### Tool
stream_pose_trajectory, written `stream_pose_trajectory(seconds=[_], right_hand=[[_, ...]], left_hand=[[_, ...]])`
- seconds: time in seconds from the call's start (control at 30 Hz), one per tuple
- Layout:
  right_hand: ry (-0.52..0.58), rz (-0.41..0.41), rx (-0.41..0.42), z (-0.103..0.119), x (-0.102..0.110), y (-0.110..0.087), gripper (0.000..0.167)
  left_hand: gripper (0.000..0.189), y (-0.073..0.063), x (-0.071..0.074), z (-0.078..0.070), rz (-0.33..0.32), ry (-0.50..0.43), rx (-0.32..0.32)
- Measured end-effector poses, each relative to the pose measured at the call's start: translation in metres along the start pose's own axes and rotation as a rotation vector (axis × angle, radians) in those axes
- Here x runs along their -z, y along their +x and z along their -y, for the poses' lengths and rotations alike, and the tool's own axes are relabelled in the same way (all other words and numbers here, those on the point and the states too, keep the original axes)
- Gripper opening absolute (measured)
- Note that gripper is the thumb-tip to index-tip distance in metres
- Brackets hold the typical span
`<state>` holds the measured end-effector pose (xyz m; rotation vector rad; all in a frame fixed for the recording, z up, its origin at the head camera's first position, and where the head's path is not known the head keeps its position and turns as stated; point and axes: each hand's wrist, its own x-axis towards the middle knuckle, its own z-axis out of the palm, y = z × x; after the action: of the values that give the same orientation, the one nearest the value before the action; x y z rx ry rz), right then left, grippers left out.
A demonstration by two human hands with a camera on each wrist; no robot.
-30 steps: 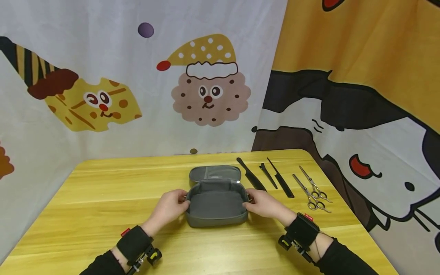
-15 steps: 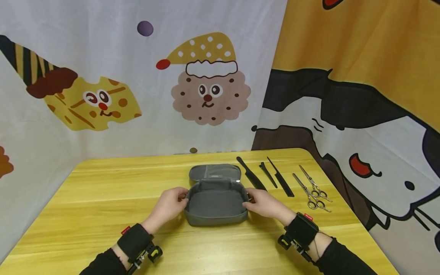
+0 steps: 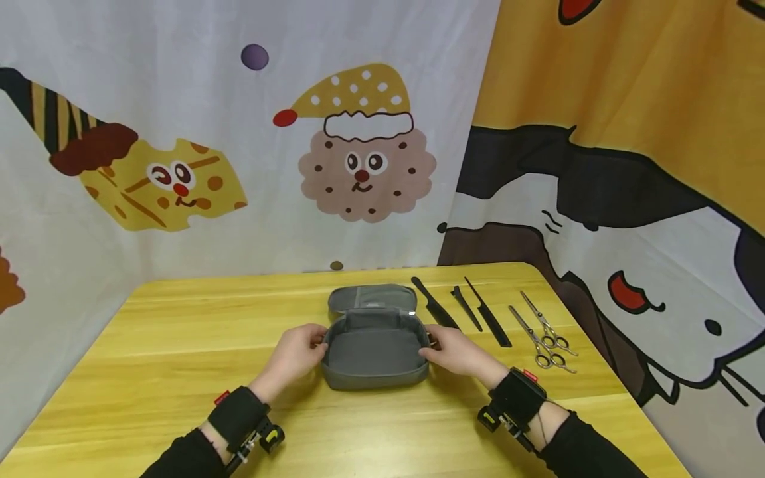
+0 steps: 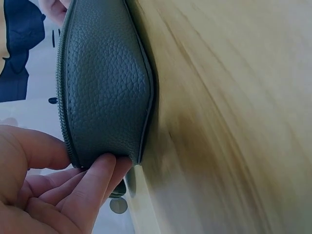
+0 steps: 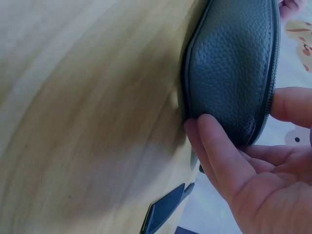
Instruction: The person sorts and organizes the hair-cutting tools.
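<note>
A grey zippered case (image 3: 376, 382) sits on the table, its lid (image 3: 373, 299) folded back away from me and its inside bare. My left hand (image 3: 294, 353) grips the left end, thumb at the zipper edge and fingers against the outer wall. At the opposite end my right hand (image 3: 457, 353) holds the case the same way. Close up in the left wrist view, the case's pebbled wall (image 4: 105, 78) shows between thumb and fingers. The right wrist view has the same textured wall (image 5: 229, 73) with two fingertips low on it.
Right of the case lie a black comb (image 3: 436, 305), a black hair clip (image 3: 466, 309) and a black tail comb (image 3: 489, 315). Farther right are two pairs of scissors (image 3: 532, 332) (image 3: 545, 322). A printed curtain (image 3: 364, 239) hangs behind the wooden table (image 3: 197, 345).
The case has shifted slightly away from me and a little left, with both hands keeping hold of it. The combs, clip and scissors stay where they were.
</note>
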<state>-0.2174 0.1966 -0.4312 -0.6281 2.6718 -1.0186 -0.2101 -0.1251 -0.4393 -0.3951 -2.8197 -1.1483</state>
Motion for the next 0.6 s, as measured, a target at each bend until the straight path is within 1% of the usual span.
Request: stream_pose_trajectory(seconds=[0.2, 0.47, 0.6], right_hand=[[-0.004, -0.005, -0.012, 0.0002, -0.0003, 0.0034, 0.041], [-0.015, -0.002, -0.041, 0.0001, 0.0007, 0.0049, 0.042], [-0.014, -0.012, -0.039, -0.0001, 0.0015, 0.006, 0.041]], left_hand=[[0.023, 0.0023, 0.0008, 0.0021, 0.0, 0.001, 0.003], [0.024, 0.0029, 0.001, 0.0022, 0.003, 0.0, 0.029], [0.024, 0.0062, 0.0005, 0.0019, -0.006, 0.004, 0.012]])
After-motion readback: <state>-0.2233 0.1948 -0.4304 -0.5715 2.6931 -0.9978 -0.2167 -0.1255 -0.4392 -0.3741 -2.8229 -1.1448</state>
